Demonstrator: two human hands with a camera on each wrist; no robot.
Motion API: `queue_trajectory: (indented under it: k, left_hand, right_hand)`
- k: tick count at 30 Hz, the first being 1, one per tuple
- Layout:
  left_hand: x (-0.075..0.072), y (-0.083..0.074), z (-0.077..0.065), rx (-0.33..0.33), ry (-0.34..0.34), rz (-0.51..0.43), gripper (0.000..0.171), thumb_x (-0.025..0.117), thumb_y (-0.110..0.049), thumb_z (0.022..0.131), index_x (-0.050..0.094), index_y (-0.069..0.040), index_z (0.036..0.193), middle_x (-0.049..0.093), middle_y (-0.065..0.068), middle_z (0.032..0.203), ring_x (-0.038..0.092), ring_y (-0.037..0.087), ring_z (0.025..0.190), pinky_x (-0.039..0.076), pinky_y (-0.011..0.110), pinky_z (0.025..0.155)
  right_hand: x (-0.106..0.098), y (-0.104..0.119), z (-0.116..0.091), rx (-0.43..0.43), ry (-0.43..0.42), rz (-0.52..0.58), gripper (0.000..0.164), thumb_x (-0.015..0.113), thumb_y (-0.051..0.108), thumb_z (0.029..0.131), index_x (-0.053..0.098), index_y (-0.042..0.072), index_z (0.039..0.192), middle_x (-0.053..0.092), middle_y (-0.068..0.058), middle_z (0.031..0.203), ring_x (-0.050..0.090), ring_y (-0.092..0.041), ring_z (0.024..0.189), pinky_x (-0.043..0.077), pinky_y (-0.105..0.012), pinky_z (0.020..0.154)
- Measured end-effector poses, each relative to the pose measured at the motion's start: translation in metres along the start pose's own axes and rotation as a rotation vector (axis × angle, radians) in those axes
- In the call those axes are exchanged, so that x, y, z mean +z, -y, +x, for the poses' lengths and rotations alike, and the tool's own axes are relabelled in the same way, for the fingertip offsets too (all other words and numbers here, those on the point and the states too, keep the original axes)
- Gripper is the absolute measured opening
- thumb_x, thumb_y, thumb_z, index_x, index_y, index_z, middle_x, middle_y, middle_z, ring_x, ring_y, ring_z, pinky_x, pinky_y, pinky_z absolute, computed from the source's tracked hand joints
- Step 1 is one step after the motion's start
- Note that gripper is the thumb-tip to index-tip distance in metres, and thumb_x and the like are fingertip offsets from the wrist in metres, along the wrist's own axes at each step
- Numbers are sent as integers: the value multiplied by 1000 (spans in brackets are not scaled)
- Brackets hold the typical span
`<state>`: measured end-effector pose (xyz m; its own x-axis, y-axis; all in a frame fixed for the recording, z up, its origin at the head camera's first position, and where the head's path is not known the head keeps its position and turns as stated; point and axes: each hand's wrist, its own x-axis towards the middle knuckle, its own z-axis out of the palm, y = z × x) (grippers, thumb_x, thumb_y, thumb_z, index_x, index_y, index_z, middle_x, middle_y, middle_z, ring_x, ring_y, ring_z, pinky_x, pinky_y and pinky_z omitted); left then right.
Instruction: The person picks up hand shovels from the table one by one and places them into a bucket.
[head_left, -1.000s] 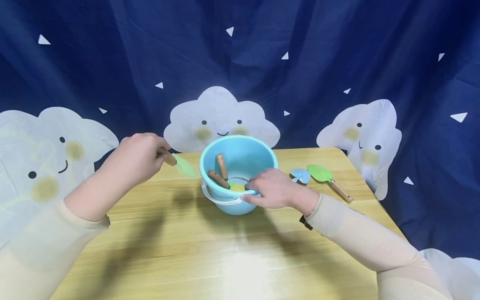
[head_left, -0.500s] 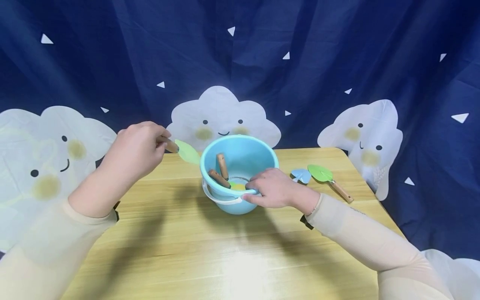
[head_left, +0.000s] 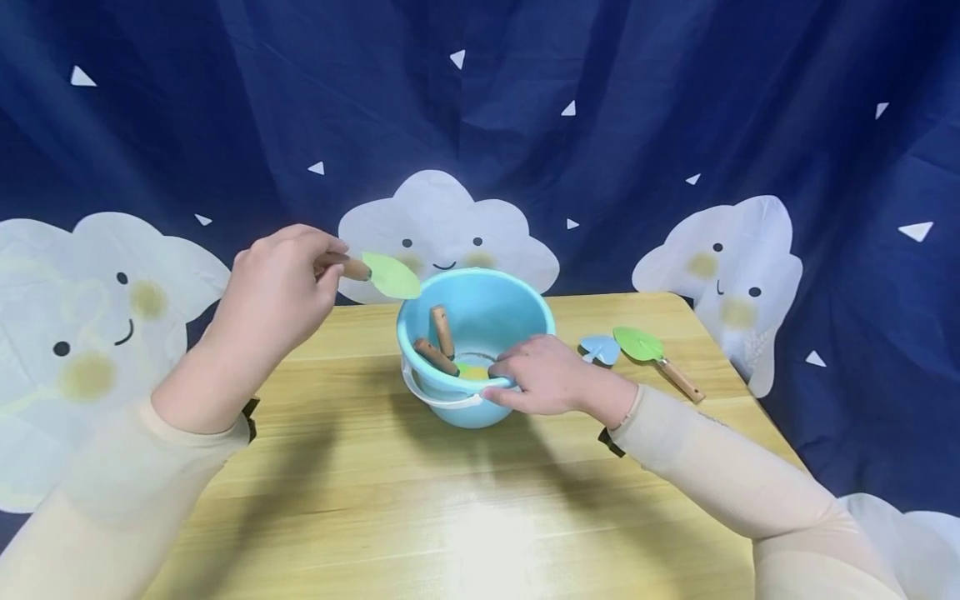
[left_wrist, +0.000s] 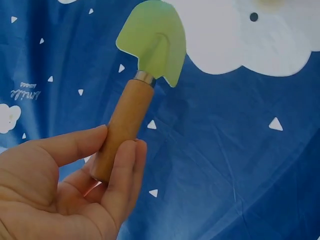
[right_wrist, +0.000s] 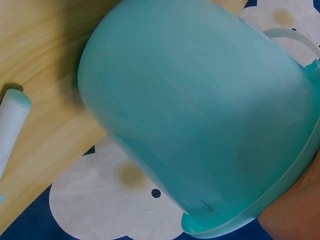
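Observation:
My left hand pinches the wooden handle of a small green trowel, raised over the table. Its blade tip overlaps the far left rim of a light blue bucket in the head view. The left wrist view shows the trowel blade up, thumb and fingertips around its handle. With the thumb outside and fingers inside, my right hand grips the bucket's near right rim. Two wooden handles, one upright and one slanted, lean inside the bucket, above something yellow and green at the bottom.
Right of the bucket lie a blue shovel, partly hidden by my right wrist, and a green trowel with a wooden handle. The bucket's white carrying handle hangs at the front. A blue curtain hangs behind the wooden table.
My left hand has risen and moved right with the green trowel, bringing its blade from beside the bucket up to the rim's far left. My right hand stays on the bucket.

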<state>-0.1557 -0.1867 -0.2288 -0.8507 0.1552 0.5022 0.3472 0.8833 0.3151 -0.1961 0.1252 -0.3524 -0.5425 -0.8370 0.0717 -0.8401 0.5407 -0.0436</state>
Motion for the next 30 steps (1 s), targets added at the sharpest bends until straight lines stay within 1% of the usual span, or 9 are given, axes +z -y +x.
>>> queue_trajectory:
  k: [5,12,14,17,19,22,24,27,30]
  left_hand:
    - [5,-6,1,18,12,-13,19,62,0,91,73,1,107,70,16,110,68,33,91,49,52,75]
    - [18,-16,7,35,64,-40,19,64,-2,92,74,-1,108,70,14,112,68,32,96,51,50,80]
    - [24,-18,9,40,80,-60,18,64,-2,92,76,-4,105,70,12,112,68,29,96,51,48,80]
    - [31,-20,9,36,111,-87,19,62,-2,93,78,-9,100,69,8,113,66,26,102,50,47,84]
    - [36,-21,9,47,112,-105,22,62,-1,93,80,-13,95,70,5,111,65,25,102,49,45,84]
    - [45,-22,9,64,117,-122,23,62,0,93,81,-14,93,70,5,111,63,25,105,49,44,86]
    - [50,-23,8,67,129,-135,22,62,0,93,80,-13,94,70,6,112,63,26,104,49,44,86]
    - [57,-25,7,48,175,-152,20,63,-1,94,78,-11,102,68,7,117,62,26,109,48,44,90]
    - [65,-27,6,31,202,-157,18,64,-4,94,75,-8,109,67,7,120,63,27,109,48,46,90]
  right_hand:
    - [0,1,1,1,8,5,41,44,53,99,49,25,69,42,10,63,40,-8,59,36,-30,59]
    - [-2,1,0,8,5,-3,41,45,53,99,49,25,69,41,10,63,40,-8,59,36,-30,59]
    - [-2,1,0,6,-1,-2,41,44,53,99,49,25,69,41,10,63,40,-8,59,36,-30,60]
    - [-2,2,0,7,2,-4,40,44,53,99,51,25,70,43,11,65,42,-8,60,37,-31,62]
    - [-2,3,0,7,4,-5,40,44,53,99,52,25,71,44,11,65,43,-8,61,38,-31,63]
    - [-2,4,0,4,6,-7,40,44,53,99,54,25,72,45,11,66,44,-7,62,39,-32,63]
    - [-3,5,0,2,7,-9,40,44,53,99,54,25,72,45,11,66,44,-7,61,39,-31,63]
    - [-4,5,0,2,12,-9,40,44,53,100,53,25,72,46,11,66,45,-7,61,39,-31,63]
    - [-4,5,1,1,11,-11,40,45,52,100,53,25,72,46,11,66,45,-7,62,40,-32,63]
